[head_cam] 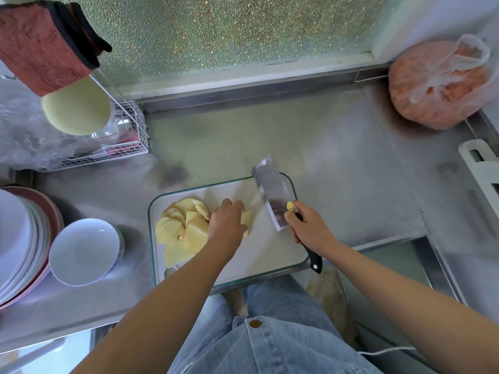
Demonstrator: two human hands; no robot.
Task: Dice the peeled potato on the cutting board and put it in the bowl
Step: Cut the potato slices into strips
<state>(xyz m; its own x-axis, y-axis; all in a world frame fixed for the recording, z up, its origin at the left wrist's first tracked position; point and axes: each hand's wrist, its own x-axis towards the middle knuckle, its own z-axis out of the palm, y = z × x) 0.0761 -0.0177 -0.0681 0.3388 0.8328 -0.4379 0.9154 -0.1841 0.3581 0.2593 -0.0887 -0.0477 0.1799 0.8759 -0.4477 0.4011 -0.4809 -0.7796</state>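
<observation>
Judging by the head view, the task is taken to be about midway: the potato has been cut into flat potato slices [178, 228], heaped on the left part of the cutting board [270, 249], but no dice are seen and the white bowl [83, 252] on the worktop [337, 157] holds nothing. A small stack of slices [247, 218] is held down under the curled fingers of the left hand [228, 222], while the cleaver [271, 194] is gripped by its black handle in the right hand [310, 229], its blade slanted just right of that stack. Cutting into cubes and the transfer to the bowl are judged to be left.
</observation>
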